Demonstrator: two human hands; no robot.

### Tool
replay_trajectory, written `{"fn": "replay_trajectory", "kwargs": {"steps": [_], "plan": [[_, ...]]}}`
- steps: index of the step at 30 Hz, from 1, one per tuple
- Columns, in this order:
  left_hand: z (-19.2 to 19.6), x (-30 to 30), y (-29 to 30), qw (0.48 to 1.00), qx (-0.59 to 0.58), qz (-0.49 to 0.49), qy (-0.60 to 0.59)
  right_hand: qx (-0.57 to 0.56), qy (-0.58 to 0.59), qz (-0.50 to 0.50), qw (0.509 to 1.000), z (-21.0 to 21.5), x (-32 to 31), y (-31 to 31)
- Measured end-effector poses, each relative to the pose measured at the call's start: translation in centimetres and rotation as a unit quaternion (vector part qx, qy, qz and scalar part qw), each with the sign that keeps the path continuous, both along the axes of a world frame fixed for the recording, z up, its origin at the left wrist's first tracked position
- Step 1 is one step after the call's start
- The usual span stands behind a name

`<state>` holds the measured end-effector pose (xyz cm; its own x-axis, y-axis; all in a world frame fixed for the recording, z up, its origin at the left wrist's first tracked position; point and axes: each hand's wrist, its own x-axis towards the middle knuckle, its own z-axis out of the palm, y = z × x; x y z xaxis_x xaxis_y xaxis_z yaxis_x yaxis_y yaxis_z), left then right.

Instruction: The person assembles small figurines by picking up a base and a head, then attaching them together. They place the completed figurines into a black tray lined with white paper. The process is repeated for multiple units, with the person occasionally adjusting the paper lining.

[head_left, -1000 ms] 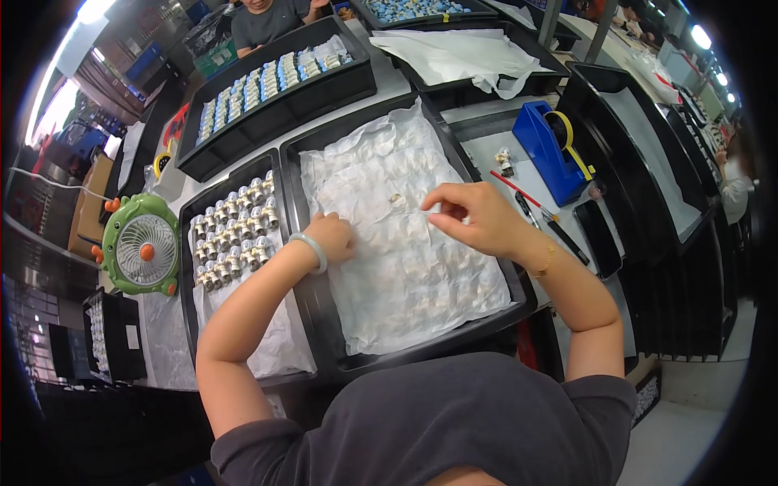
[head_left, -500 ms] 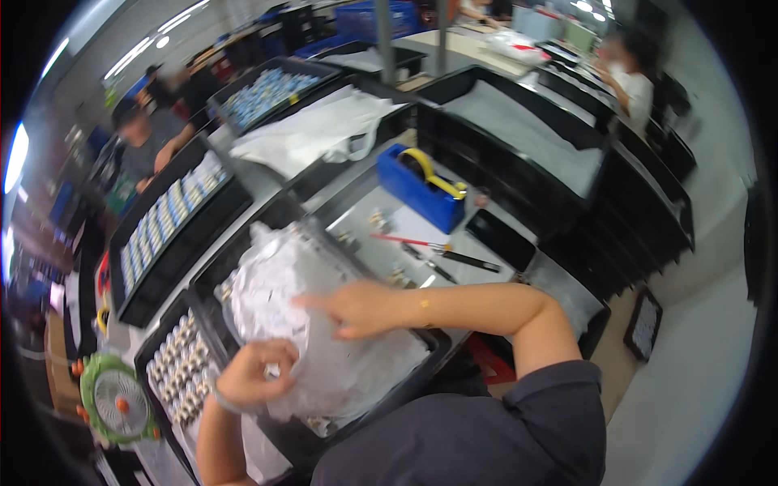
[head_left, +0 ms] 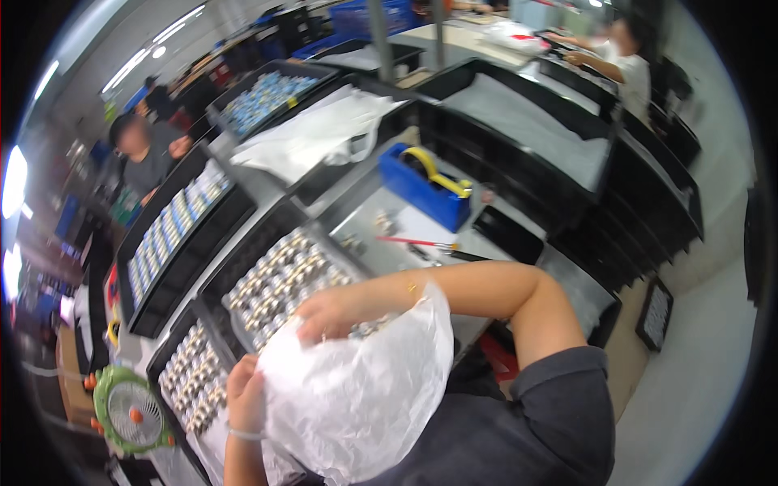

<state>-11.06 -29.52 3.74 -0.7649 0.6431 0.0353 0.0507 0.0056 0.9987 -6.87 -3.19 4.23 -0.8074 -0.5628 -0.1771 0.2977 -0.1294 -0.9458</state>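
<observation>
Both hands gripping the white plastic sheet (head_left: 356,397): my right hand (head_left: 336,314) pinches its top edge, left hand (head_left: 245,397) holds its left side. Sheet's lifted off the black tray (head_left: 243,251) w/ rows of small metal parts (head_left: 279,283), hanging btwn tray and my chest.

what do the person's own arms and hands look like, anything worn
Both hands are bare, no gloves. The left hand has a thin pale band at the wrist; the right hand has a fine gold-coloured bracelet. A dark grey short sleeve covers the right upper arm.
</observation>
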Motion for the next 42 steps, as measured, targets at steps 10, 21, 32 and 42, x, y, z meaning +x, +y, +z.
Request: {"fn": "replay_trajectory", "kwargs": {"steps": [10,21,32,42], "plan": [[-1.0,1.4,-3.1,0.922,-0.207,0.177,0.275,0.509,0.586,-0.402,0.486,0.0,-18.8,5.5],[-2.8,0.9,-3.2,0.895,-0.287,0.158,0.303,0.724,0.158,-0.200,0.641,-5.3,-29.4,18.8],[-2.9,0.5,-2.9,0.893,-0.305,0.122,0.308,0.729,0.313,-0.218,0.569,-3.9,-26.5,22.4],[-2.5,1.2,-2.6,0.895,-0.302,0.081,0.319,0.773,0.148,0.046,0.615,-6.2,-9.2,16.7]]}}
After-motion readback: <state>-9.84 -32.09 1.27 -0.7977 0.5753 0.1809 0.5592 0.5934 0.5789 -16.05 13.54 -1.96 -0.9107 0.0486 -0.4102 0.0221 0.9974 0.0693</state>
